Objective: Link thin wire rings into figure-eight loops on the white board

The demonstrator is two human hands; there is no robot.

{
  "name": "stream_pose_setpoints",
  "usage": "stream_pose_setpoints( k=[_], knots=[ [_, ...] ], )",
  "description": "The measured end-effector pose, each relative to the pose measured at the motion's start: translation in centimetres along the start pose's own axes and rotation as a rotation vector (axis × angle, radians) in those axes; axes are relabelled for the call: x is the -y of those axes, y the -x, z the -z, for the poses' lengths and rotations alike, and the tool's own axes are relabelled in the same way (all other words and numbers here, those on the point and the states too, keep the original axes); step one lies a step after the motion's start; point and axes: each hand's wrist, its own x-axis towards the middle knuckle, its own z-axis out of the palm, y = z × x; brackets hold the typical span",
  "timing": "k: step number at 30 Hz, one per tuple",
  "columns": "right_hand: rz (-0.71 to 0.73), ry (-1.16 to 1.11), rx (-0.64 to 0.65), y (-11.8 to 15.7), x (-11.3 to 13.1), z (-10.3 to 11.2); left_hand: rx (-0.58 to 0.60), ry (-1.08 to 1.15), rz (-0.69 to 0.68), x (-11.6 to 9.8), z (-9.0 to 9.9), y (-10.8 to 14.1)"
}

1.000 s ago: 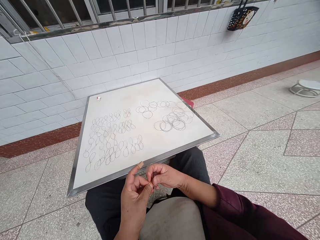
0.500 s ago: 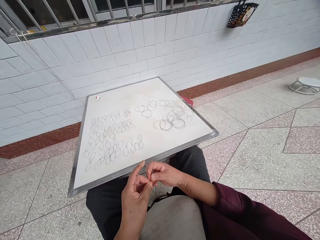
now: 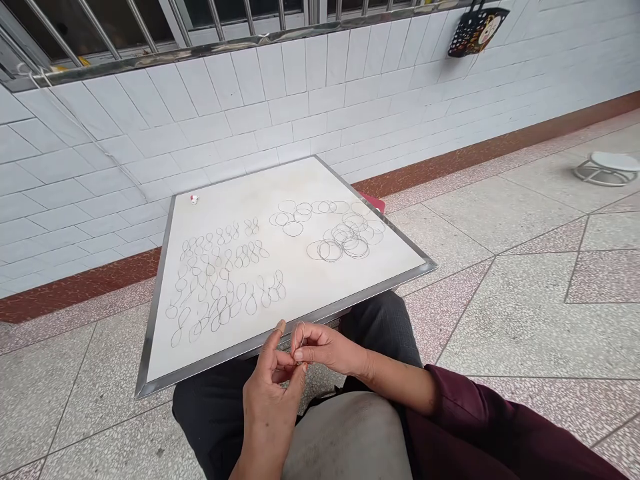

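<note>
Pinched between the fingers of my right hand (image 3: 327, 348) is a thin wire loop (image 3: 299, 333), its rounded part standing up above the fingertips. My left hand (image 3: 273, 390) meets it from the left, thumb and fingers closed at the wire's lower part, index finger raised. Both hands are over my lap at the near edge of the white table (image 3: 280, 177). Several wires twisted into figure-eights (image 3: 251, 299) lie in rows on the table's left half. Several round wire rings (image 3: 331, 251) overlap on the right half.
A small white and red object (image 3: 195, 199) sits at the table's far left corner. Behind the table stands a white tiled wall (image 3: 250, 100) with a dark bag (image 3: 477, 31) hanging on it. A low round stool (image 3: 607, 168) is on the floor at right.
The wire loop between my hands has turned, and its upper part now shows as a narrow upright oval. My right hand has shifted slightly left against my left fingertips.
</note>
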Motion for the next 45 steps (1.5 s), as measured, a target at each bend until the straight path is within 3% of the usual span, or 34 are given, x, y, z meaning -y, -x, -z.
stream_pose_setpoints(
  k=[7, 15, 28, 37, 45],
  knots=[
    [0.044, 0.016, -0.002, -0.2, 0.0, 0.1, 0.009, -0.15, -0.075, 2.0, 0.3, -0.6],
    [0.087, -0.042, -0.004, -0.5, -0.2, 0.3, 0.034, -0.165, 0.002, 2.0, 0.8, -0.7],
    [-0.128, -0.072, -0.056, -0.5, -0.1, 1.0, 0.153, 0.413, 0.264, 1.9, 0.5, -1.2],
    [-0.155, -0.042, -0.048, -0.3, 1.4, 0.7, 0.116, 0.452, 0.275, 1.8, 0.2, -1.2],
    [-0.111, -0.034, -0.011, -0.2, 1.0, 0.5, 0.175, 0.569, 0.371, 2.2, 0.3, -1.5]
  ],
)
